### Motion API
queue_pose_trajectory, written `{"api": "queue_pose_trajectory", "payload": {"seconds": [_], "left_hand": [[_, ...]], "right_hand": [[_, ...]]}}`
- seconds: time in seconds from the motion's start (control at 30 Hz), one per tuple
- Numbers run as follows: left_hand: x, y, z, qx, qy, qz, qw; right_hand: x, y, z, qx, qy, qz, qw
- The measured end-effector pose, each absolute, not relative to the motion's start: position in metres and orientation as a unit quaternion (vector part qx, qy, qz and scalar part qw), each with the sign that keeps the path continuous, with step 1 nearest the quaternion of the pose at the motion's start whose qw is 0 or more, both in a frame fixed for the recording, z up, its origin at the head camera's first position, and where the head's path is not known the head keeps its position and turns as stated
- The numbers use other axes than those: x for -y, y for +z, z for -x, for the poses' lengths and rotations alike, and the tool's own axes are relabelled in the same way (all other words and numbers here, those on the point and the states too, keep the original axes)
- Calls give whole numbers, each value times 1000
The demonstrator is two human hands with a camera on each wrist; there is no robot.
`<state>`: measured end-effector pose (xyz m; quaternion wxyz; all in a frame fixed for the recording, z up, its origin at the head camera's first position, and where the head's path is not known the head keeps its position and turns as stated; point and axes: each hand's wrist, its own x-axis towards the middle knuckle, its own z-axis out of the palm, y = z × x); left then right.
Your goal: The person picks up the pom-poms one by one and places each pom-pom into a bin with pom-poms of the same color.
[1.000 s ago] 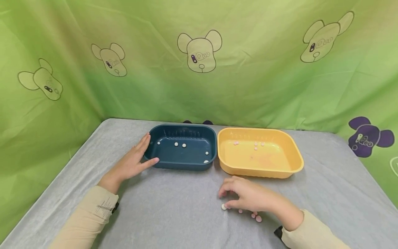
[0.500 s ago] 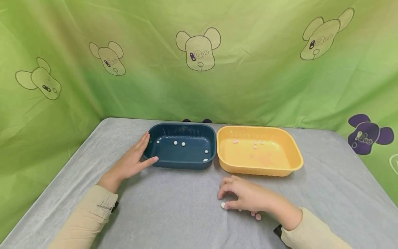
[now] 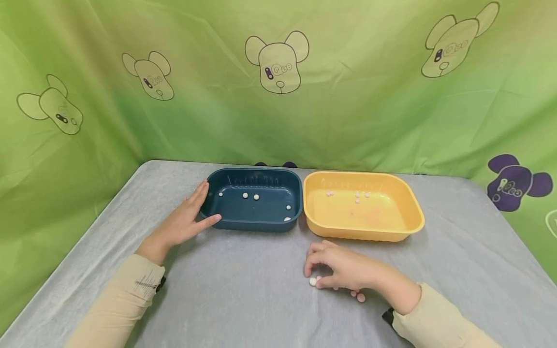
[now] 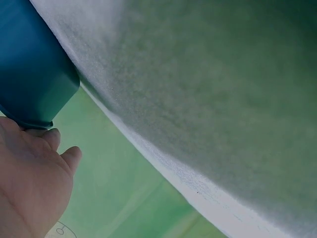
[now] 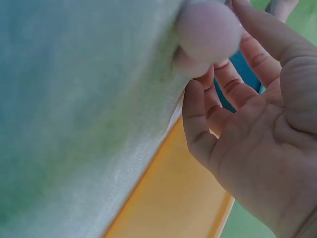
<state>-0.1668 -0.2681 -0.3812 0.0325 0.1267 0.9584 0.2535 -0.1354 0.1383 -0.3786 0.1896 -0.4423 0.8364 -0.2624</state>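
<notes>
In the head view, my left hand rests against the left end of a dark blue tray, thumb on its front rim and fingers along its side. Several small white balls lie inside it. My right hand is low over the cloth with curved fingers, a gap between thumb and fingertips. A white ball and a pink ball sit by its thumb tip. More pink balls lie beneath and behind that hand, partly hidden; a large pink ball shows in the right wrist view.
A yellow tray stands right of the blue one, their ends nearly touching, with several pink balls inside. Grey cloth covers the table. A green curtain with printed mouse heads hangs behind and at the sides.
The right thumb has drawn back slightly from the white ball, and the pink ball beside it shows more clearly. The left hand stays on the blue tray. The head view has tilted a little.
</notes>
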Motion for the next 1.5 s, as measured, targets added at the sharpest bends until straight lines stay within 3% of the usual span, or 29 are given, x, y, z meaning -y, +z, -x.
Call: {"api": "queue_pose_trajectory", "payload": {"seconds": [0.53, 1.5], "left_hand": [[269, -379, 167, -961, 242, -127, 34], [268, -384, 166, -959, 254, -127, 24]], "right_hand": [[-135, -389, 148, -789, -328, 456, 247], [-138, -380, 142, -796, -318, 460, 232]]}}
